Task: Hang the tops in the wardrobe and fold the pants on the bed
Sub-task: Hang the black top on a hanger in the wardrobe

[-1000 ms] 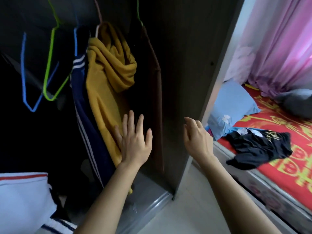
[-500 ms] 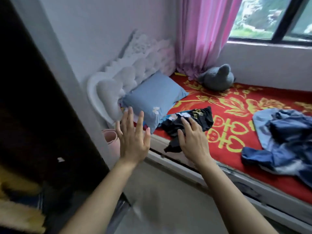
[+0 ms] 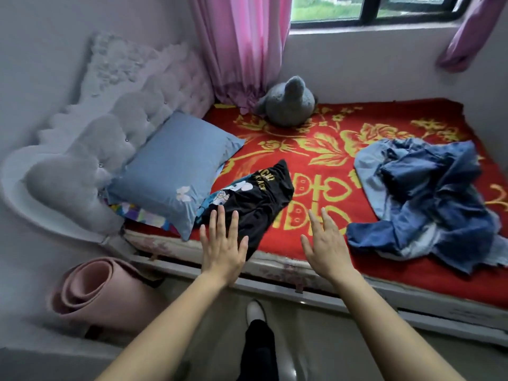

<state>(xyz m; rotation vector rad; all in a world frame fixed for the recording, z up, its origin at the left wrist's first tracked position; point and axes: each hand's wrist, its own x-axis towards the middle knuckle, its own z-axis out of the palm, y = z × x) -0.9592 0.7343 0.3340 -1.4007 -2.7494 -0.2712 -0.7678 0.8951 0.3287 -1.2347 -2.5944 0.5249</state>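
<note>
A crumpled black garment [image 3: 261, 199] with yellow lettering and a cartoon print lies near the bed's front edge, beside the blue pillow. A heap of blue denim clothes [image 3: 428, 199] sits further right on the red and yellow bed cover [image 3: 316, 158]. My left hand [image 3: 222, 246] hovers with straight, spread fingers over the near end of the black garment. My right hand [image 3: 324, 243] is also open, over the bed cover between the two piles. Neither hand holds anything. The wardrobe is out of view.
A blue pillow [image 3: 173, 171] leans against the padded white headboard [image 3: 90, 138]. A grey plush toy [image 3: 288, 103] sits by the pink curtain [image 3: 242, 45] under the window. A rolled pink mat [image 3: 90, 292] stands on the floor left of the bed frame. My foot [image 3: 255, 312] shows below.
My view has swung from the wardrobe's hanging clothes over to the bed. Both open hands have moved with it and now reach out over the bed's front edge.
</note>
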